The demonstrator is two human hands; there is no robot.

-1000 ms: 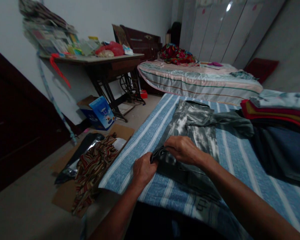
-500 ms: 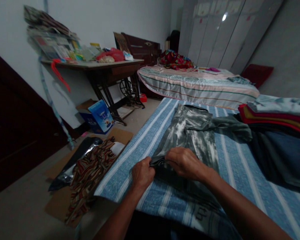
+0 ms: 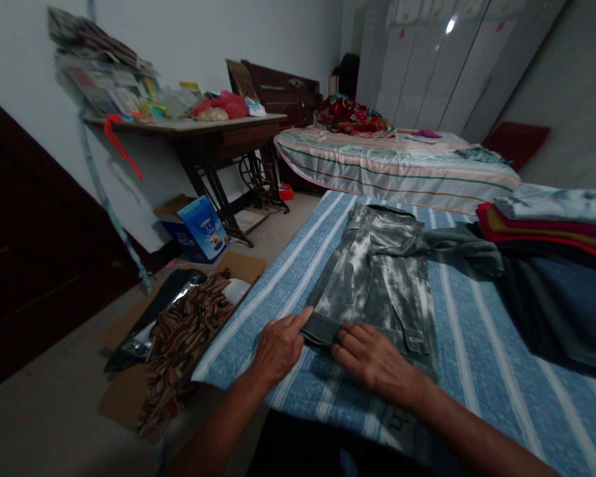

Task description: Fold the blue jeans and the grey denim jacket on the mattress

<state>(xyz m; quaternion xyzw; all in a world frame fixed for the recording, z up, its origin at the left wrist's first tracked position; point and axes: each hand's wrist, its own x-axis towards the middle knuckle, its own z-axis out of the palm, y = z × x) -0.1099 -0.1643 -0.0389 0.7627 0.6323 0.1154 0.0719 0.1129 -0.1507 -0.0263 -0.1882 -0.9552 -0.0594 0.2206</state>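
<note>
A grey-green mottled garment (image 3: pixel 377 271) lies lengthwise on a bed covered by a blue striped sheet (image 3: pixel 288 278), one sleeve stretched out to the right. My left hand (image 3: pixel 278 348) rests at the garment's near left corner, fingers extended, the index finger touching the hem. My right hand (image 3: pixel 375 361) lies flat on the near hem, fingers stretched out and pressing the cloth down. Neither hand holds anything.
A stack of folded clothes (image 3: pixel 551 225) in red, yellow and grey sits on the right, with dark cloth (image 3: pixel 561 305) below it. On the floor at left lie a striped cloth (image 3: pixel 183 338) on cardboard and a blue box (image 3: pixel 201 228). Beyond stand a sewing-machine table (image 3: pixel 218 132) and another bed (image 3: pixel 392 165).
Both hands let go of the bunched hem they were gripping. The hem now lies folded flat and the hands rest open on it, nearer to me.
</note>
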